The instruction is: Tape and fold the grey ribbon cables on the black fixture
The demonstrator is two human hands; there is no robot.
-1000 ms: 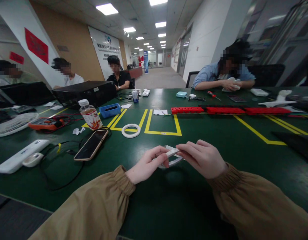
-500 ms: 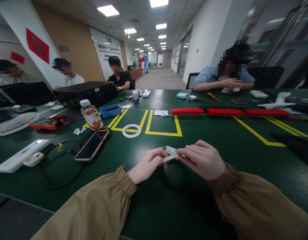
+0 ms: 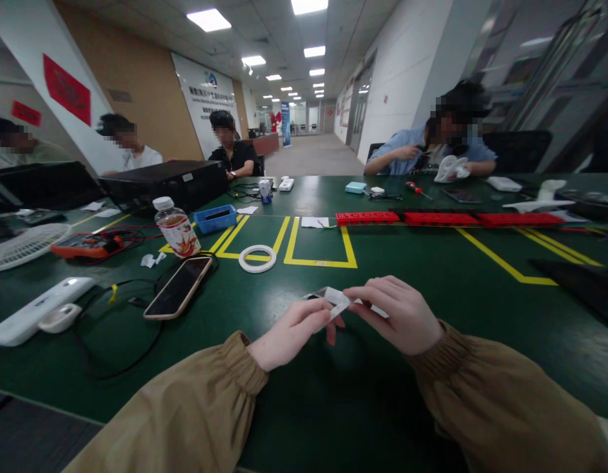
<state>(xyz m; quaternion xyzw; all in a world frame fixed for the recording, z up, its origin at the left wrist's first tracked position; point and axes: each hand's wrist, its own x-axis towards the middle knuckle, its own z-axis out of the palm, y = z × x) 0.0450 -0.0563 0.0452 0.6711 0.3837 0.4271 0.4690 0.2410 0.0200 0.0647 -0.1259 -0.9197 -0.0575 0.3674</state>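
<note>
My left hand and my right hand meet just above the green table, both in tan sleeves. Together they pinch a small white strip, the left from below and the right from the far side. Part of the strip is hidden under my right fingers. A white tape roll lies flat beyond my hands on the yellow floor-style markings.
A phone with a black cable lies to the left, near a drink bottle, a blue tray and an orange meter. Red strips run across the far right. Several people sit around the table.
The white piece has gone from a curved loop between my hands to a short flat strip. Both hands shifted slightly. The person across raised a hand to the head.
</note>
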